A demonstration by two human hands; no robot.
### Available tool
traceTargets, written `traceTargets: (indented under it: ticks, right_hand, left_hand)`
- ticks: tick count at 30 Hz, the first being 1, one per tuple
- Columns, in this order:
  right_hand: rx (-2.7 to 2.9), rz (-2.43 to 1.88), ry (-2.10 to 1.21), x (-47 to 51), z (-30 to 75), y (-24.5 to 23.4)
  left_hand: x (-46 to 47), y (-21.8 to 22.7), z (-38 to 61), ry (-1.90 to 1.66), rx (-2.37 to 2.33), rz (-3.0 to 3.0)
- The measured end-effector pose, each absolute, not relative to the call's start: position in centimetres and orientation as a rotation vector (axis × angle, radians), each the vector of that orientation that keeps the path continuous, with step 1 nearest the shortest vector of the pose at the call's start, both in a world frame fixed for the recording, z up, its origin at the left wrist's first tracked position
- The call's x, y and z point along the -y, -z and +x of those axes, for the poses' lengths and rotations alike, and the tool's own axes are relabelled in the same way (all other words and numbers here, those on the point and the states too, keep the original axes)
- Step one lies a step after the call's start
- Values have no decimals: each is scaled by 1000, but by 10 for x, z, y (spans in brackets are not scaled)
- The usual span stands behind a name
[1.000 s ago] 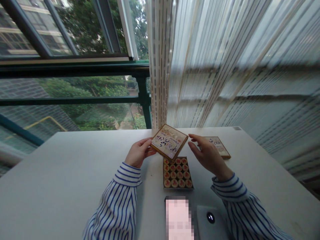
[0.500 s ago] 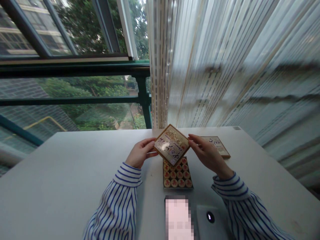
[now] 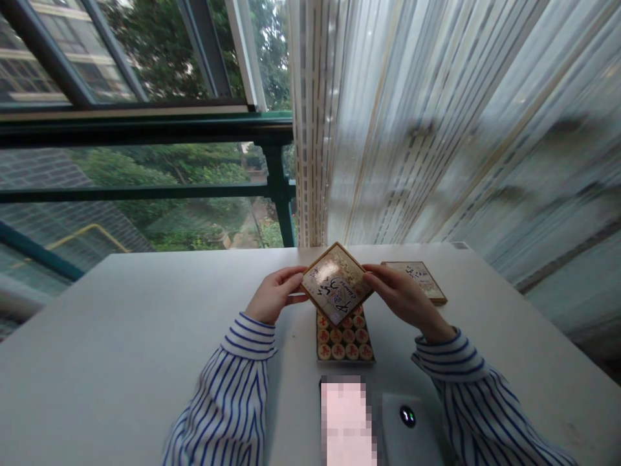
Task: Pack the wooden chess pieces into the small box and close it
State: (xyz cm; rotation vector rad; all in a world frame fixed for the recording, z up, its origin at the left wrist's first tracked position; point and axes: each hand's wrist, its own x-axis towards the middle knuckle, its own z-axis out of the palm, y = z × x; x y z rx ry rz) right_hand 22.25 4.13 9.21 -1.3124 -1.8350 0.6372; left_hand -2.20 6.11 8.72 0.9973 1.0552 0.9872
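Observation:
A square printed box lid [image 3: 336, 283] hangs tilted in the air, turned corner-up like a diamond. My left hand [image 3: 274, 298] pinches its left corner and my right hand [image 3: 400, 294] grips its right corner. Directly below it on the white table [image 3: 121, 336] lies an open tray of round wooden game pieces [image 3: 345, 342] with red characters, its far rows hidden by the lid. Both forearms wear blue-striped sleeves.
A second printed box [image 3: 414, 277] lies flat on the table behind my right hand. Near the front edge sit a blurred rectangular object [image 3: 347, 421] and a grey device with a dark lens [image 3: 408, 421]. A striped curtain [image 3: 436, 123] and window railing [image 3: 145, 129] stand beyond the table.
The lid has rotated from a slanted rectangle to a corner-up diamond. My right hand, apart from it a second ago, has closed on its right corner.

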Motion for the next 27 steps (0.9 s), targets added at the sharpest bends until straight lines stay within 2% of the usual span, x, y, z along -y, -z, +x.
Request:
traceTargets:
  ticks: [14, 27]
  right_hand:
    - [1478, -1324, -768, -43, 219, -89]
    - [1314, -1256, -790, -46, 213, -81]
  left_hand:
    - [-61, -86, -14, -1058, -1130, 905]
    - [-54, -79, 8, -911, -1083, 990]
